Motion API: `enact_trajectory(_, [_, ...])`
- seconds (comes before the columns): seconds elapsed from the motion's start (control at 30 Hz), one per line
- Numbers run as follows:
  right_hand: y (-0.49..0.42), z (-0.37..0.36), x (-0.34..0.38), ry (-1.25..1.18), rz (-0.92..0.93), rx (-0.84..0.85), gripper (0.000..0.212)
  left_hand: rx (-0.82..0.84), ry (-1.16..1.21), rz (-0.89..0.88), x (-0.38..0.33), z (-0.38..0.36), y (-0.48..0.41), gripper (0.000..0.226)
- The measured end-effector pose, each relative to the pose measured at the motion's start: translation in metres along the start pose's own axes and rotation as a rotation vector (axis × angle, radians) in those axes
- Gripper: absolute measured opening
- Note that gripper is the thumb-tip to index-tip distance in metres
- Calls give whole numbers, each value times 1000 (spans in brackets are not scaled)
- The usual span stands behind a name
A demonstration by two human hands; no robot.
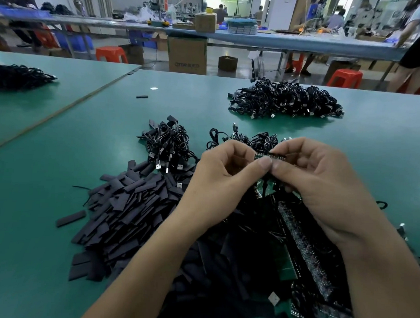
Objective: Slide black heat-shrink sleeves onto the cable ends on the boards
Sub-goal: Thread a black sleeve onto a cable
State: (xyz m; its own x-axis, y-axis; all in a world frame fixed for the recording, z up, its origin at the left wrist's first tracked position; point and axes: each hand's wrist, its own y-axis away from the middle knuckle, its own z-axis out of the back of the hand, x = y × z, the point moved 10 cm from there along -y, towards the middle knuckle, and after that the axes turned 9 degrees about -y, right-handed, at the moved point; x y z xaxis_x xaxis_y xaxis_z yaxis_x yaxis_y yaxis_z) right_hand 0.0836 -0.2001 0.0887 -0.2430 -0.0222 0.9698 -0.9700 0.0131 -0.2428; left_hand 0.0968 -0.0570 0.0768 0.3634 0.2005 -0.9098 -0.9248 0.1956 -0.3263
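Pinching a small green board (263, 157) from both sides, the left hand (217, 180) and right hand (322, 179) hold it raised above the green table (61, 153), thumbs meeting at its near edge and the fingers curled tight around it. The board's long axis runs left to right between the two grips. I cannot tell whether a sleeve is on it yet, because the fingers hide its ends. The pile of black heat-shrink sleeves (131, 203) lies down and to the left, nearer the left hand, so that hand looks better placed to fetch one. Coiled USB cables (169, 143) sit just beyond, and more board strips (303, 240) lie beneath the right wrist.
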Motion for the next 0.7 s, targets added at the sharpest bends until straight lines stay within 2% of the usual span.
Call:
enact_trajectory(0.17, [3,-20,-6,-318,-113,131,21,99,288,74,4,-5,0,17])
enact_trajectory(0.27, [5,-27,-5,-405,-141,208,20,220,463,159,8,-14,2,15])
enact_trajectory(0.33, [4,-24,-8,-400,-154,200,24,234,437,197,11,-16,3,16])
enact_trajectory(0.4, [3,-20,-9,-352,-151,169,23,180,373,184,13,-11,1,14])
enact_trajectory(0.5, [3,-20,-8,-337,-143,158,23,160,409,161,13,-11,1,13])
enact_trajectory(0.7, [6,-29,-7,-474,-177,215,20,220,496,174,13,-14,2,6])
